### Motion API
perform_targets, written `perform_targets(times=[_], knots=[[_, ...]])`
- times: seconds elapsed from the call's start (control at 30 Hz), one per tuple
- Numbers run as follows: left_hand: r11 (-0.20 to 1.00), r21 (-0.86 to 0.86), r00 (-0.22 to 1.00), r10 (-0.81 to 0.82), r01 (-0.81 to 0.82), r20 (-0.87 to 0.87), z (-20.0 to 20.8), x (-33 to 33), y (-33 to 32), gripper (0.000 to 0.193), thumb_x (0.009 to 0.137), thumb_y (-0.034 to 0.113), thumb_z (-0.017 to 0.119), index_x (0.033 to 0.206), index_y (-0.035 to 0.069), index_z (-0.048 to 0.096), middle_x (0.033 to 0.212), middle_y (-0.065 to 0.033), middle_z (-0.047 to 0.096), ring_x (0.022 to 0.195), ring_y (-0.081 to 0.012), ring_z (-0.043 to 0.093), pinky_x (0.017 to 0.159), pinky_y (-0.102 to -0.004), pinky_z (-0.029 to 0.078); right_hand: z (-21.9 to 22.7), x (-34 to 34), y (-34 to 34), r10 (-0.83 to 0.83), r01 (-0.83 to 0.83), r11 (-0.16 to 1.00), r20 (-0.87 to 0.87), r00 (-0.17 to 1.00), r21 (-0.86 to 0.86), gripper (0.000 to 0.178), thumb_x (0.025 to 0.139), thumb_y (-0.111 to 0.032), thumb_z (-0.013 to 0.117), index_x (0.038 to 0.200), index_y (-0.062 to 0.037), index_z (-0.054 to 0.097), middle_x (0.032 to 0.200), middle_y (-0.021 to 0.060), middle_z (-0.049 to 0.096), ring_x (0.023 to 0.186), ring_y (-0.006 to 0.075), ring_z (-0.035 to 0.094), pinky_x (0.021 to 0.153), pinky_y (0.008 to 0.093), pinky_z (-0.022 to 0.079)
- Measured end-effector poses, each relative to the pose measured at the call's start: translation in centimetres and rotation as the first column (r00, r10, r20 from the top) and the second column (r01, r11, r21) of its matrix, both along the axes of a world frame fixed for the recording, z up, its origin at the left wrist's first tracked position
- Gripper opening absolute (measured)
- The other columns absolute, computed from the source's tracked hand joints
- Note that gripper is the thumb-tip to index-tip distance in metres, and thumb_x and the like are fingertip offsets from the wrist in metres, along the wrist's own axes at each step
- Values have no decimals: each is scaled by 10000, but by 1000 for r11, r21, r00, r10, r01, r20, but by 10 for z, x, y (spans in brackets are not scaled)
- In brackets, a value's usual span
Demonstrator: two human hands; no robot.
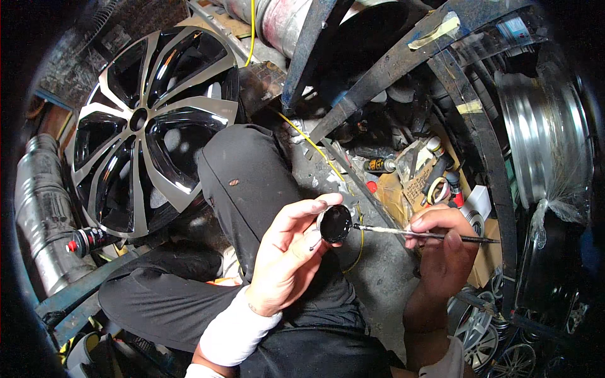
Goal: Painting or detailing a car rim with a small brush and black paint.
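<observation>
Between the fingers of my left hand [288, 258] is a small round pot of black paint [336, 223], its opening turned up toward me. My right hand [444, 236] pinches a thin paintbrush [386, 230], dark at its far end and pale along the part nearer the pot. The brush's black-coated tip is at the pot's right rim; whether it touches the rim I cannot tell. Both hands are over my dark trousers. Left of my knee rests a black and silver alloy wheel [137, 120], apart from either hand.
A spray can [91, 241] lies below the wheel. Metal rack bars [378, 69] cross the upper right, with a plastic-wrapped rim [535, 138] beyond. Cardboard [416, 189] and several cans crowd the right. A yellow cord [309, 140] runs over the floor. More wheels [476, 337] stand lower right.
</observation>
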State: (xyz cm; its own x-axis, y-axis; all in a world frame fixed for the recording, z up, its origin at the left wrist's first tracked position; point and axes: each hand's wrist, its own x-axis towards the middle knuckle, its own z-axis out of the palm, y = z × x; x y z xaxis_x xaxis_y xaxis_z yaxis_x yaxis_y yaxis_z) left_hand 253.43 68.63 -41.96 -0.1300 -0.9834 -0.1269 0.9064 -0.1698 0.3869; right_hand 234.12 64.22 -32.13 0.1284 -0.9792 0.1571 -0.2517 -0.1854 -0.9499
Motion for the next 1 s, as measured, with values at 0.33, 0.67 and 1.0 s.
perform_targets(times=[0.33, 0.67, 1.0], knots=[[1000, -23, 1000, -2, 2, 11, -1, 1, 0, 395, 964, 124, 646, 1336, 127, 512, 1496, -174, 441, 1242, -271, 558, 979, -369, 492, 8, 11, -2, 67, -94, 979, -149, 987, -179, 435, 963, -380, 507, 909, 11, 690, 826, 152, 684, 685, 217, 629, 660, 321, 480], [996, -77, 988, -44, 33, -147, -8, 2, 0, 377, 1006, 107, 579, 1372, 101, 487, 1511, -166, 425, 1257, -206, 541, 1023, -350, 482, 26, 25, -12, 208, -270, 948, -312, 927, -169, 248, 915, -234, 544, 889, -52, 710, 811, 129, 691, 689, 300, 679, 664, 384, 519], [996, -79, 985, -52, 39, -163, -10, 2, 1, 367, 1010, 114, 574, 1366, 103, 487, 1507, -176, 421, 1243, -207, 547, 1026, -349, 483, 23, 29, -15, 166, -260, 935, -349, 922, -241, 153, 870, -183, 590, 864, -77, 700, 799, 85, 688, 669, 285, 677, 644, 378, 518]])
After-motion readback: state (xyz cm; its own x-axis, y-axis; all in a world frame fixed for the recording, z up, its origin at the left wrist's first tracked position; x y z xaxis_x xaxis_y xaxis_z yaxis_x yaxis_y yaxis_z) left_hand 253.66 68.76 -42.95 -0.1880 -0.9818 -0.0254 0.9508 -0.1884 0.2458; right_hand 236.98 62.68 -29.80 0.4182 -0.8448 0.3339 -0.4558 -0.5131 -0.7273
